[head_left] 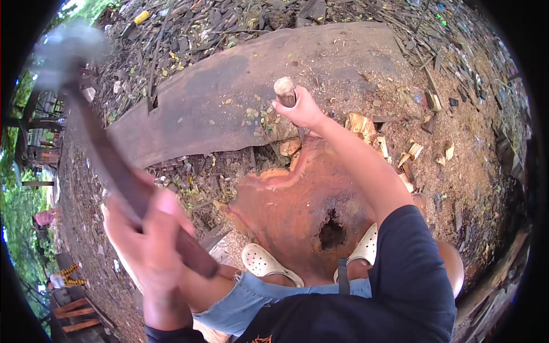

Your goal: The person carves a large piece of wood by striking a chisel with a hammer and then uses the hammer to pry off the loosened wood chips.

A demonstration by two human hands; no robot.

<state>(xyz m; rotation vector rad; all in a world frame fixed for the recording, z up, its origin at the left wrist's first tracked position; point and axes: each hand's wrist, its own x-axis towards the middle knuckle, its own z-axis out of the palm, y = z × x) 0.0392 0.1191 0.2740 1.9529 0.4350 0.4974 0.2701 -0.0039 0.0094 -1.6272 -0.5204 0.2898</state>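
Note:
My left hand [157,240] is wrapped round the dark wooden handle of a hammer [114,160], raised at the left. The hammer's greyish head is smeared by motion. My right hand [303,108] grips the wooden handle of a chisel [285,87], held upright with its pale butt end showing above the thumb. The chisel's lower end is mostly hidden but stands near the far edge of a reddish wood slab [286,211]. That slab has a wavy, cut edge and a dark ragged hole [331,231] near my feet.
Beyond the slab lies a long, weathered board [229,97]. Split wood chunks [361,124] and chips are scattered at the right. My feet, in cream clogs [269,263], rest by the slab. Debris covers the ground; another person [66,277] is far off at left.

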